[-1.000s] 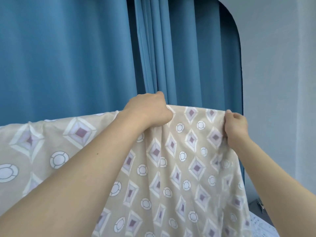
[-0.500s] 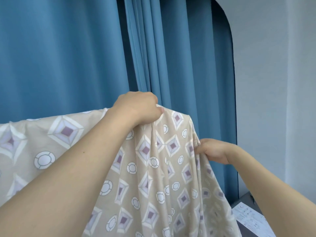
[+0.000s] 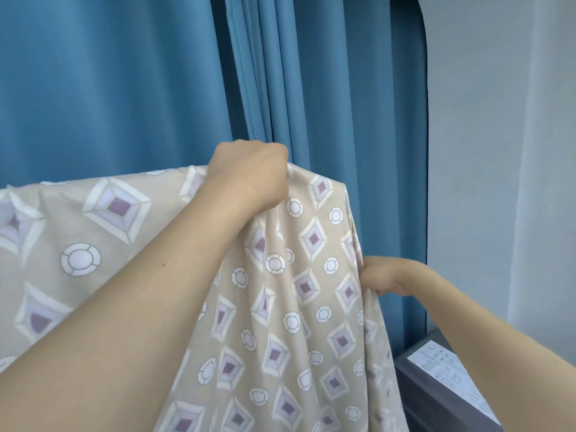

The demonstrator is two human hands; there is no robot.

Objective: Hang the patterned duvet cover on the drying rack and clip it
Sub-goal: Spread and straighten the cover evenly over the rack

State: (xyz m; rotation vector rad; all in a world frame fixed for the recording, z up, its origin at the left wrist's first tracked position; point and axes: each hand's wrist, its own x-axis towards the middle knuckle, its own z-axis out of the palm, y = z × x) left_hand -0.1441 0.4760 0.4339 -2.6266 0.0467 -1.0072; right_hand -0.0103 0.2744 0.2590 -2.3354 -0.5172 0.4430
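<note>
Head view: left hand (image 3: 249,173) grips the duvet cover (image 3: 299,294) top fold, right hand (image 3: 385,275) pinches its side edge, fingers curled round cloth

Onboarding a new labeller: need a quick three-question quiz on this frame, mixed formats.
1. True or false: the left hand grips the top edge of the beige diamond-and-circle patterned duvet cover.
2. Where does the right hand pinch the cover? A) top edge B) right side edge, lower down C) not touching
3. Fill in: behind the cover hangs a pleated ____ curtain.

Key: 1 true; 2 B; 3 blue.
</note>
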